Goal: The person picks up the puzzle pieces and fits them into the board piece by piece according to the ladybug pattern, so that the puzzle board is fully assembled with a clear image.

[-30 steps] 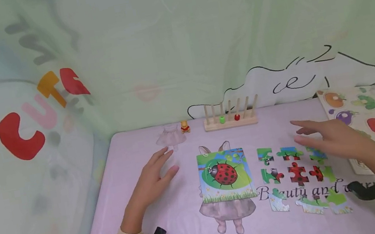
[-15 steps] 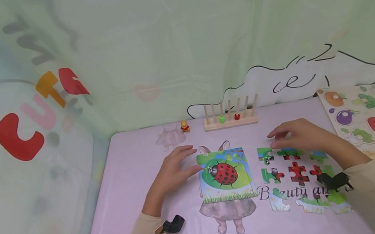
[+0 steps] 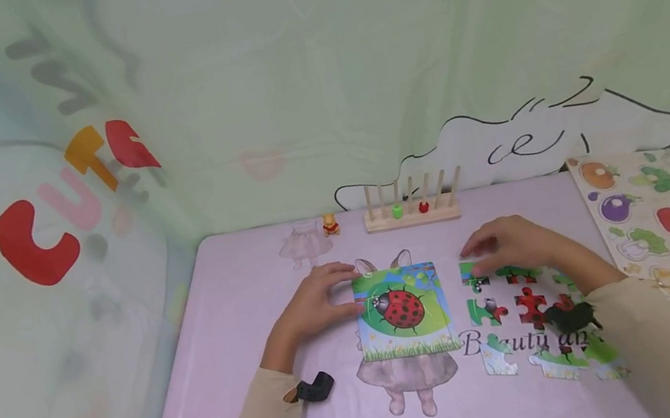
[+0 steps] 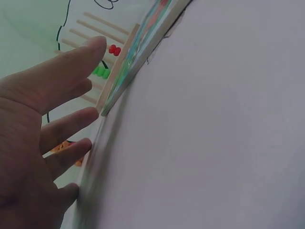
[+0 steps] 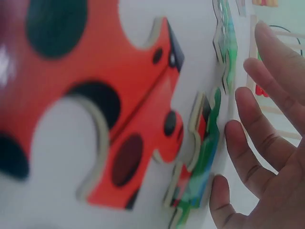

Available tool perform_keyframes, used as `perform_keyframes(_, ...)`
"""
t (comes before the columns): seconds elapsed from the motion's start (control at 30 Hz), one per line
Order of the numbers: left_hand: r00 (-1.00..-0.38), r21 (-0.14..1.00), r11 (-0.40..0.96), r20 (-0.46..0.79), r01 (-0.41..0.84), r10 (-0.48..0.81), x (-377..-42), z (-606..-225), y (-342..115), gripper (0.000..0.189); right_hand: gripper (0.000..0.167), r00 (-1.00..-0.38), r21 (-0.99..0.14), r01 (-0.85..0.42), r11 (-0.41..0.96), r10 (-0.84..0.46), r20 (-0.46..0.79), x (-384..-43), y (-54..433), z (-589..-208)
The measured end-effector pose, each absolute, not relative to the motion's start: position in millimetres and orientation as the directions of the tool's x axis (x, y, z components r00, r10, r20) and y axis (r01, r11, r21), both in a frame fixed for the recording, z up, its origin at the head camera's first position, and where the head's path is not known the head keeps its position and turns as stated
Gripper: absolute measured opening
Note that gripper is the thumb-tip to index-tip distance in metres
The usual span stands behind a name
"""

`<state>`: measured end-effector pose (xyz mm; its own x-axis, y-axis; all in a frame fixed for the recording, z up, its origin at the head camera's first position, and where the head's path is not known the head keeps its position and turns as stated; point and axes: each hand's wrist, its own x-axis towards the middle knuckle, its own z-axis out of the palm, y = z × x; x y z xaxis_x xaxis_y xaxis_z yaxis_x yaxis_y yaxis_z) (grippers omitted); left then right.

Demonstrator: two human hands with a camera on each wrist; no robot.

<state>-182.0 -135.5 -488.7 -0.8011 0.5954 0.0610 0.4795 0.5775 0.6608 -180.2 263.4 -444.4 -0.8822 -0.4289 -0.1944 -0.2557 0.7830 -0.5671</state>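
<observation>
At the left edge of the flat, rectangular board printed with a red ladybird, our left hand has moved in, fingers spread; we cannot tell if they touch. Right of the board, our right hand has shifted towards it, over loose, pale-edged red, green and blue jigsaw pieces, thumb and fingers apart, gripping nothing visible. We judge both hands now at the work, nothing lifted. The board's picture looks whole; right of it, the pieces lie in spaced rows, partly hidden.
</observation>
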Motion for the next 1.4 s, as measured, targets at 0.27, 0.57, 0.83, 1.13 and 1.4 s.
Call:
perform_keyframes(0.27,-0.762,0.629,0.579,0.033,0.519,0.646,-185,-492,-139,0.061,0.037,-0.871,-0.55,-0.206,0.809,-0.408,-0.274,-185,254,-447)
perform_keyframes(0.57,-0.752,0.612,0.587,0.019,0.529,0.658,-186,-495,-140,0.064,0.039,-0.865,-0.545,-0.198,0.814,-0.407,-0.294,-184,253,-445)
perform_keyframes(0.83,-0.751,0.589,0.601,0.016,0.541,0.66,-187,-499,-141,0.065,0.038,-0.874,-0.536,-0.181,0.825,-0.384,-0.297,-184,255,-453)
perform_keyframes(1.13,-0.743,0.577,0.602,0.012,0.552,0.669,-187,-499,-141,0.066,0.038,-0.868,-0.556,-0.179,0.812,-0.396,-0.3,-185,254,-452)
perform_keyframes(1.4,-0.738,0.582,0.592,0.021,0.557,0.674,-187,-499,-141,0.062,0.028,-0.867,-0.589,-0.177,0.789,-0.408,-0.287,-185,255,-448)
